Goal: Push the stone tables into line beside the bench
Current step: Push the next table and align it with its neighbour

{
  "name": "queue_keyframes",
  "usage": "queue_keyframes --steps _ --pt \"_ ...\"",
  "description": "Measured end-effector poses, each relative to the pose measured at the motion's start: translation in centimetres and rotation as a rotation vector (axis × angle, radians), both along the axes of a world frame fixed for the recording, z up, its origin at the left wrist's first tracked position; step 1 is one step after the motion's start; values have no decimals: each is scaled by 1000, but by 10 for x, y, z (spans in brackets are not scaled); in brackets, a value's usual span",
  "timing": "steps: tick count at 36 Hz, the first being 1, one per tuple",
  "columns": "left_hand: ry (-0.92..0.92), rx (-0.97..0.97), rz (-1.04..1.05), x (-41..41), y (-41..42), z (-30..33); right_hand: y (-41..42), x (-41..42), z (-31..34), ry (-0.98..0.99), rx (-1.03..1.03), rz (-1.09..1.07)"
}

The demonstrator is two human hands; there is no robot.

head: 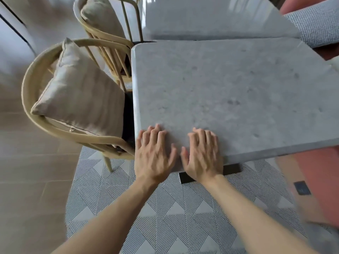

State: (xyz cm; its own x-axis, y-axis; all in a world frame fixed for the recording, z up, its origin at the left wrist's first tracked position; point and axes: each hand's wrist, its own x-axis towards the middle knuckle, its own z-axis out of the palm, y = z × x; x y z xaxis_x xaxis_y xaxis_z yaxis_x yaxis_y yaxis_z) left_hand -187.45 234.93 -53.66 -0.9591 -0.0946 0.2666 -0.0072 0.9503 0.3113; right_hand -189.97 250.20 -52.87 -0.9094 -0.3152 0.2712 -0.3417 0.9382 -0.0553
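A grey stone table (229, 88) fills the middle of the view, its top slightly skewed to the floor pattern. Behind it stands a second stone table (211, 17), their edges meeting along a thin gap. My left hand (155, 153) lies flat on the near left corner of the front table, fingers spread. My right hand (201, 154) presses flat beside it on the near edge. The salmon-coloured bench (319, 173) runs along the right side, with a grey checked cushion (317, 24) at the far right.
Two cream wooden chairs with beige pillows (78, 96) (102, 19) stand tight against the tables' left side. A black table base (211, 173) shows under the near edge. A patterned grey rug (165, 208) covers the floor below my arms.
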Motion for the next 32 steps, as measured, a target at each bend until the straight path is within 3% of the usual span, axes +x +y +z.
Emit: queue_keyframes --steps 7,32 --pt "93 8 -1 -5 -2 -6 0 -7 -6 54 -37 24" --pt "17 -8 -22 -29 -19 2 -18 -26 -4 55 -41 13"
